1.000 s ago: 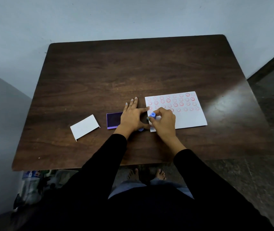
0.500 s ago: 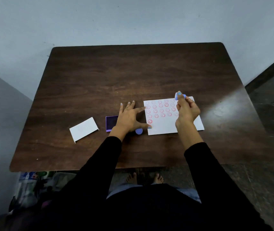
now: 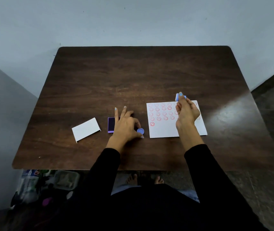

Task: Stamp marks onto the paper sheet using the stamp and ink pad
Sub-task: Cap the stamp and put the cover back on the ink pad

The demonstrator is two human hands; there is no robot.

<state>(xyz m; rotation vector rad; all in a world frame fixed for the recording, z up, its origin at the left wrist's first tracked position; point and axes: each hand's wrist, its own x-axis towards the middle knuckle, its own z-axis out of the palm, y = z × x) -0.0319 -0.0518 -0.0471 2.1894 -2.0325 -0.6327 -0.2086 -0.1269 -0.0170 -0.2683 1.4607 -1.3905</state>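
Note:
A white paper sheet (image 3: 164, 130) with several rows of red smiley marks lies on the dark wooden table (image 3: 133, 77). My right hand (image 3: 185, 112) is raised over the sheet's far right part and pinches a small blue stamp (image 3: 179, 97) at its fingertips. My left hand (image 3: 126, 125) rests on the table left of the sheet, thumb and forefinger touching a small round blue cap (image 3: 140, 131). The purple ink pad (image 3: 111, 125) lies partly under my left hand.
A white folded card lid (image 3: 86, 129) lies left of the ink pad. The table's near edge runs just in front of my forearms. Below the table's left corner stand bags and containers (image 3: 49, 182) on the floor.
My right hand lifted the stamp from the sheet's near left, where a fresh red mark shows, and carried it to the far right. My left hand slid off the sheet toward the cap.

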